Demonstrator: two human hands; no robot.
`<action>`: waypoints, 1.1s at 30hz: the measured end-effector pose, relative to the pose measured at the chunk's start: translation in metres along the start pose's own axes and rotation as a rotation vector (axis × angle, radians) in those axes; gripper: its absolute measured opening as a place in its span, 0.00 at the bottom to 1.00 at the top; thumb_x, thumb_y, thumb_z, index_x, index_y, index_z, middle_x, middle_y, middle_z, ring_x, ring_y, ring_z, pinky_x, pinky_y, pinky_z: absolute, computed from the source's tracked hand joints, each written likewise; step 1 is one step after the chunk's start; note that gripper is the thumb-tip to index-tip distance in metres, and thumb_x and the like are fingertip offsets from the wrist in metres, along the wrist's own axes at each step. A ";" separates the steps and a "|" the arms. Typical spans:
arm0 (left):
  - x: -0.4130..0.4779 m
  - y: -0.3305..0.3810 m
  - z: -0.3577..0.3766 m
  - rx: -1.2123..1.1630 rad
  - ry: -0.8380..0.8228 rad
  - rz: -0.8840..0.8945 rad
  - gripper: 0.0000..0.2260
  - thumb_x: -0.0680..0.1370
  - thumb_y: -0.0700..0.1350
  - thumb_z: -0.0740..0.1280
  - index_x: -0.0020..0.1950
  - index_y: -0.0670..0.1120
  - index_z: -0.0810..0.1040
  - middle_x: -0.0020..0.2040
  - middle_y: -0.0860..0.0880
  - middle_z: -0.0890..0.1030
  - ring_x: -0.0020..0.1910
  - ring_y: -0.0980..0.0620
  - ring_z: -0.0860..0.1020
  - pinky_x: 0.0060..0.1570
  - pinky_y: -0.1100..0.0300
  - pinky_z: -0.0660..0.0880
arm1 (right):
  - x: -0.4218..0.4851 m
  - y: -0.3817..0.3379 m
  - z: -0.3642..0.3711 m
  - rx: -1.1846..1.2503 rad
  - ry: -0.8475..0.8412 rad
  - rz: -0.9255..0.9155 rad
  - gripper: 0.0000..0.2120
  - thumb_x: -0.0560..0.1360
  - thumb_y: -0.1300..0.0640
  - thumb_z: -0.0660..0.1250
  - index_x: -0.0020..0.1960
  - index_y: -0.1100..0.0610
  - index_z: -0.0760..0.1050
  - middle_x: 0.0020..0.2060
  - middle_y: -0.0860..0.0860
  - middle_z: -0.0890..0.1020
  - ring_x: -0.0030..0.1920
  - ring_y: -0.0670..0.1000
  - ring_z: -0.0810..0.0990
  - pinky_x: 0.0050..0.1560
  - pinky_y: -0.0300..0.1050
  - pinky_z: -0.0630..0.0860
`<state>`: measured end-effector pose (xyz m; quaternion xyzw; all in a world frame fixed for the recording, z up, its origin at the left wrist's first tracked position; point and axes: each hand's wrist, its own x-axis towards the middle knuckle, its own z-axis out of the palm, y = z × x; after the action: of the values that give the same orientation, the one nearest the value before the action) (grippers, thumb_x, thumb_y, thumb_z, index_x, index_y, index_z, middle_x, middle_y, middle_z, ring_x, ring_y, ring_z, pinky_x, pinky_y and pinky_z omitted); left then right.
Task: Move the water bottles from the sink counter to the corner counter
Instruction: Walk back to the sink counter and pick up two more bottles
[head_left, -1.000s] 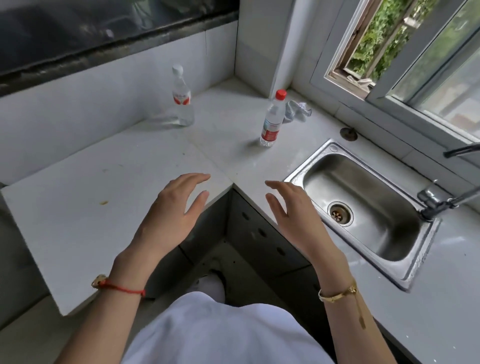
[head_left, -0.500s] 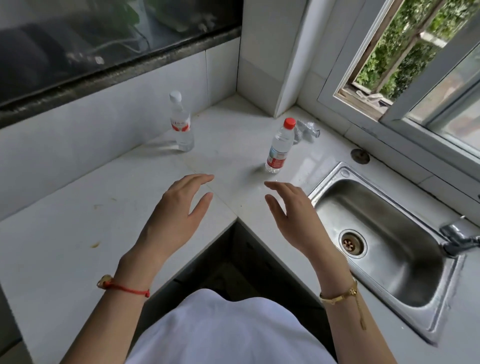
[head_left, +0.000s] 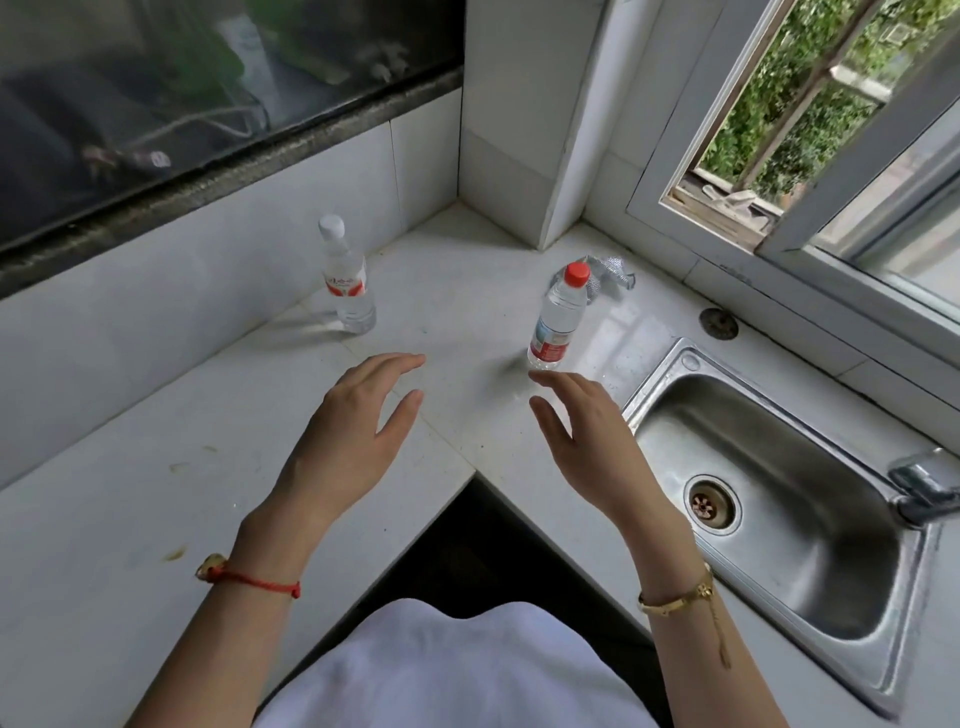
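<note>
Both hands are reaching further over the counter than half a second ago, and the right hand (head_left: 587, 447) is now closing in on the clear plastic water bottle with the red cap (head_left: 557, 319), its fingertips just short of the bottle's base. Neither hand is holding anything. The left hand (head_left: 353, 441) is hovering with fingers spread and relaxed above the white stone counter (head_left: 156, 519), and the right one is opening thumb and fingers into a loose C, probably shaping itself for a grasp round the bottle's body.

That red-capped bottle is standing upright just beside the rim of the stainless steel sink (head_left: 810, 561), with a crumpled silvery scrap (head_left: 610, 275) lying behind it (what the scrap is, I cannot tell). It is likely the next one to be carried over.

A second clear plastic bottle with a white cap (head_left: 345, 278) is standing upright near the tiled wall on the left stretch, well apart from the first and from the sink. Whether it is already sitting where it belongs or is also waiting to be moved, I cannot tell. The left hand seems to be heading its way, perhaps so that both bottles are being taken at once.
</note>
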<state>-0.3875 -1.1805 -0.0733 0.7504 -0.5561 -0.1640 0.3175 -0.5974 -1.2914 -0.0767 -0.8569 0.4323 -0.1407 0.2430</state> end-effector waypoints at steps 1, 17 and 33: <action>0.004 -0.001 0.000 0.001 -0.001 0.002 0.16 0.80 0.50 0.59 0.68 0.52 0.71 0.66 0.57 0.73 0.65 0.60 0.70 0.62 0.70 0.62 | 0.003 0.001 -0.001 0.001 0.000 -0.001 0.18 0.80 0.51 0.58 0.68 0.53 0.69 0.64 0.49 0.76 0.64 0.51 0.71 0.64 0.42 0.66; 0.152 -0.025 -0.023 0.072 0.197 0.067 0.14 0.78 0.44 0.64 0.64 0.46 0.75 0.61 0.48 0.78 0.58 0.53 0.73 0.58 0.66 0.65 | 0.129 0.026 -0.026 -0.099 0.130 -0.050 0.17 0.79 0.55 0.59 0.66 0.57 0.71 0.62 0.54 0.76 0.63 0.57 0.71 0.63 0.44 0.65; 0.254 -0.113 -0.026 0.375 0.034 -0.280 0.17 0.76 0.41 0.63 0.66 0.46 0.74 0.65 0.42 0.73 0.65 0.39 0.67 0.60 0.44 0.70 | 0.205 0.059 -0.003 -0.278 0.008 0.084 0.18 0.79 0.54 0.59 0.67 0.57 0.69 0.63 0.56 0.76 0.63 0.60 0.70 0.63 0.51 0.67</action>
<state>-0.2062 -1.3913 -0.1012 0.8688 -0.4617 -0.0876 0.1558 -0.5179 -1.4885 -0.0994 -0.8628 0.4842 -0.0726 0.1257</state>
